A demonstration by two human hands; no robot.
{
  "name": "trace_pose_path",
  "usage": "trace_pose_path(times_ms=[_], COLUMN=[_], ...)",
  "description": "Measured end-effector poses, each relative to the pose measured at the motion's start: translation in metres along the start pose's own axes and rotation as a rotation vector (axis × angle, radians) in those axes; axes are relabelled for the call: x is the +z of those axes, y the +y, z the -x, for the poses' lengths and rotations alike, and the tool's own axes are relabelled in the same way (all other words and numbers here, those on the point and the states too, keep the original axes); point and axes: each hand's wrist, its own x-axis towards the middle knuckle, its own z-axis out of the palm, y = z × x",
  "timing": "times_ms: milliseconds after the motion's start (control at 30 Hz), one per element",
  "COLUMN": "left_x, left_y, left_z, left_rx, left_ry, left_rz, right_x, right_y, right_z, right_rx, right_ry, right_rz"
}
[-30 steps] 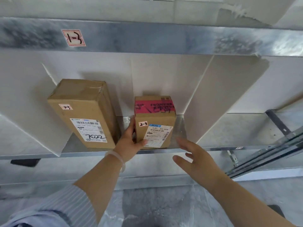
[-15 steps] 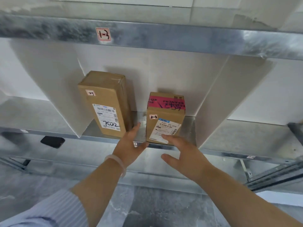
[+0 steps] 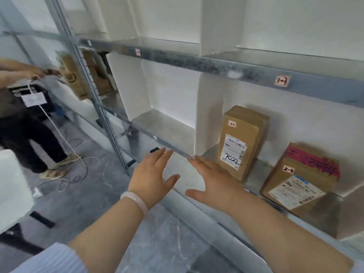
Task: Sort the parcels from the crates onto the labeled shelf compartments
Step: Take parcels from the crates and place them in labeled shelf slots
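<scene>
Two cardboard parcels stand in one compartment of the metal shelf (image 3: 325, 211) at the right. The taller parcel (image 3: 239, 142) carries a white label with "7022" written on it. The shorter parcel (image 3: 299, 178), with pink tape on top and a "2-3" sticker, stands to its right. My left hand (image 3: 151, 177) and my right hand (image 3: 211, 180) hover side by side in front of the shelf edge, fingers spread, holding nothing, left of both parcels. A "1-3" tag (image 3: 282, 81) sits on the beam above.
White dividers (image 3: 208, 115) split the shelf into compartments; the one to the left of the parcels holds nothing. A person (image 3: 25, 123) stands at the far left beside a black crate (image 3: 29, 93), with a white cord on the grey floor. Brown boxes (image 3: 72, 75) sit on a farther shelf.
Both hands have let go of the shorter parcel and pulled back to the left. The view has swung left, so the parcels now sit at the right.
</scene>
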Motion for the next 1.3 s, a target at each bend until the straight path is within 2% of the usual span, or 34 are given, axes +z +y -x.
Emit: trace_pose_path(times_ms=[167, 400, 600, 867, 1000, 1300], left_x=[-0.082, -0.196, -0.266, -0.325, -0.358, -0.414], left_y=[-0.090, -0.233, -0.308, -0.380, -0.420, -0.514], left_z=[0.052, 0.173, 0.264, 0.357, 0.387, 0.427], left_rx=[-0.148, -0.362, -0.568, -0.821, -0.898, -1.103], left_ry=[0.094, 0.246, 0.311, 0.385, 0.460, 0.440], left_rz=[-0.137, -0.305, -0.418, -0.461, -0.519, -0.577], right_x=[0.034, 0.116, 0.172, 0.232, 0.260, 0.321], right_y=[-0.112, -0.305, -0.434, -0.577, -0.641, -0.770], right_z=[-0.057, -0.104, -0.115, -0.131, -0.145, -0.207], right_rx=[-0.207, -0.501, -0.672, -0.848, -0.954, -1.102], right_ry=[-0.014, -0.046, -0.127, -0.293, -0.321, -0.416], right_rz=[0.009, 0.063, 0.019, -0.086, -0.125, -0.191])
